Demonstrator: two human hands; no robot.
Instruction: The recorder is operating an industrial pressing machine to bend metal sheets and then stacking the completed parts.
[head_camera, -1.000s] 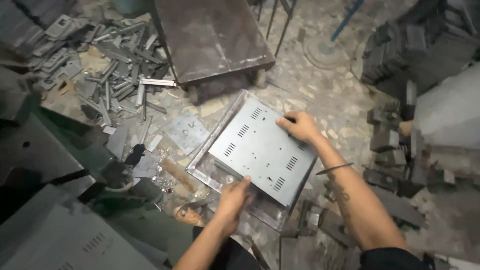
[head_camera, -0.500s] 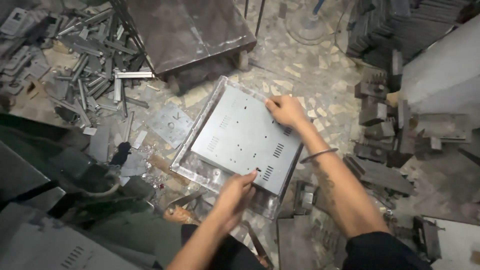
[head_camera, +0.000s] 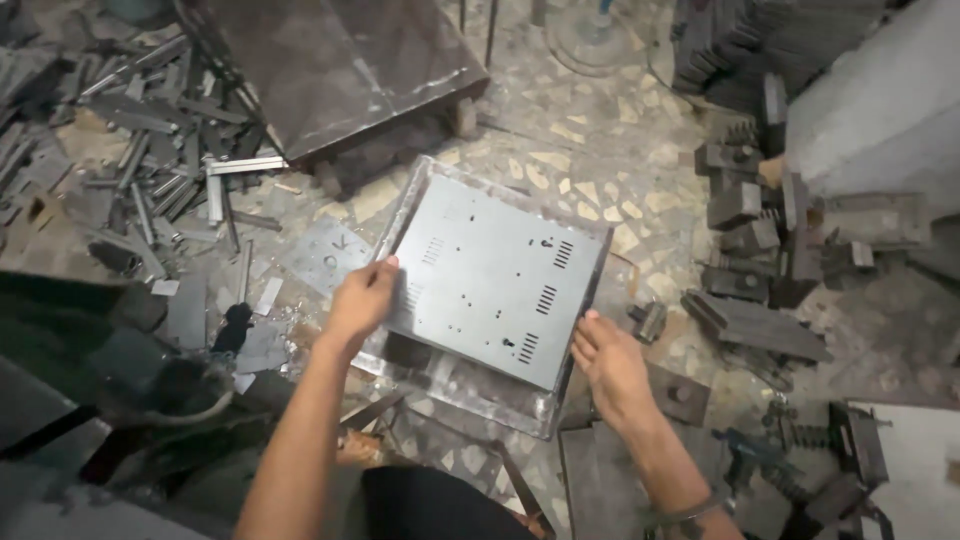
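your hands sit on opposite edges of a grey sheet-metal panel (head_camera: 490, 290) in the head view. your left hand (head_camera: 362, 300) curls over the panel's left edge, fingers closed on it near a row of small slots. your right hand (head_camera: 610, 362) presses against the lower right edge with the fingers bent; you can't tell from here whether they wrap under the sheet or only rest on its rim. the panel is square, punched with slot groups and small holes, and lies turned at an angle on top of a shallow metal tray (head_camera: 470, 385) of about the same shape, whose rim shows below and to the left. both rest on the speckled stone floor (head_camera: 590, 150). a dark metal plate (head_camera: 340, 60) leans just beyond the tray, a heap of metal strips (head_camera: 150, 160) spreads to the left, and dark metal blocks (head_camera: 760, 250) crowd the right side.
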